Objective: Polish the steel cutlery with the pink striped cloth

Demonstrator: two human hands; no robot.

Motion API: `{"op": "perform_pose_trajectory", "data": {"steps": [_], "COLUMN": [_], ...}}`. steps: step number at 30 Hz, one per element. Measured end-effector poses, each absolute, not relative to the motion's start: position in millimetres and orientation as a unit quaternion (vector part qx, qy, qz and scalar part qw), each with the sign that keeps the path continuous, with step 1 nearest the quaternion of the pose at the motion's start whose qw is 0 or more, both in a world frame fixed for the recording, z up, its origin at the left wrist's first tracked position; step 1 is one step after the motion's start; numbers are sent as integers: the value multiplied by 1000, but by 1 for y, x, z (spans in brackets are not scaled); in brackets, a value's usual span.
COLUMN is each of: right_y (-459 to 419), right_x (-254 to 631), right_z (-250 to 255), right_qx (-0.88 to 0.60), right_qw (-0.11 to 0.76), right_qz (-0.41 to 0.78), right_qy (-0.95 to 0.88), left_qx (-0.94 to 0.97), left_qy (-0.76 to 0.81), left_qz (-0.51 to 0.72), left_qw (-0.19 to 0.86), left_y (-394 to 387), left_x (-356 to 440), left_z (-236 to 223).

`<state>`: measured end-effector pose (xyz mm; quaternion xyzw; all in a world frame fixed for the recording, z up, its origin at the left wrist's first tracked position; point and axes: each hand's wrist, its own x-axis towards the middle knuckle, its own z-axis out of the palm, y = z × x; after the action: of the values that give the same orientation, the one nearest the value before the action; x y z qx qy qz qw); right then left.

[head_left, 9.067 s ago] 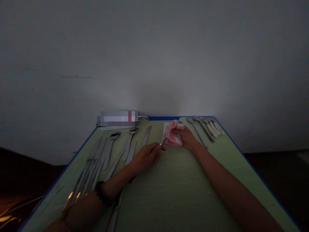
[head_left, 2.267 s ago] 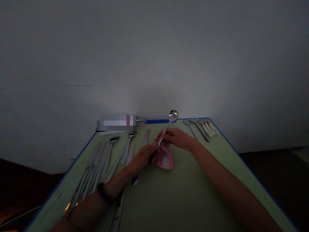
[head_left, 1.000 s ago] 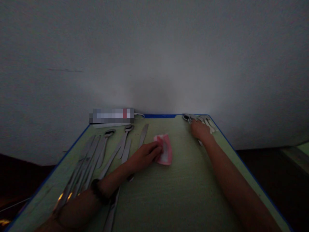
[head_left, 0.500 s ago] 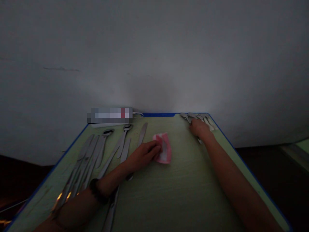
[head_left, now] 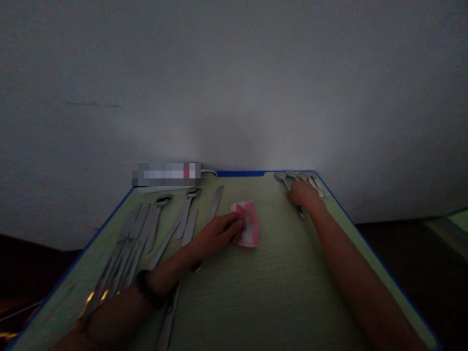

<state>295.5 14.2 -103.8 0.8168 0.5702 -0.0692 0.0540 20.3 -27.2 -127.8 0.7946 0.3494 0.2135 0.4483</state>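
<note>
In dim light, my left hand (head_left: 216, 234) lies on the green table (head_left: 278, 292) with its fingers curled onto the left edge of a crumpled pink cloth (head_left: 249, 228), pinning it down. My right hand (head_left: 302, 193) reaches to the far right corner. Its fingers are closed over a spoon (head_left: 301, 212) whose handle shows below the hand. That spoon lies among a group of spoons (head_left: 298, 176) whose bowls fan out beyond the fingers.
Several knives and spoons (head_left: 146, 234) lie in a row on the table's left half, some under my left forearm. A blurred flat box (head_left: 166, 174) with a white cable sits at the far edge against the grey wall. The table has a blue rim (head_left: 239, 173).
My right hand took the spoon from the cloth to the far right group and has stayed there for the last second. My left hand set the cloth down and keeps resting on it.
</note>
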Motion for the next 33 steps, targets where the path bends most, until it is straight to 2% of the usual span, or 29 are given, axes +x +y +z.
{"op": "perform_pose_trajectory", "data": {"steps": [11, 33], "right_y": [17, 16], "right_x": [294, 301], "right_z": [-110, -103], "right_qx": [816, 806], "right_qw": [27, 63], "right_qz": [-57, -66], "right_qy": [575, 585], "left_qx": [797, 810], "left_qy": [346, 354], "left_qz": [207, 190], "left_qw": [450, 427], "left_y": [-27, -27], "left_x": [20, 20], "left_z": [-127, -127]}}
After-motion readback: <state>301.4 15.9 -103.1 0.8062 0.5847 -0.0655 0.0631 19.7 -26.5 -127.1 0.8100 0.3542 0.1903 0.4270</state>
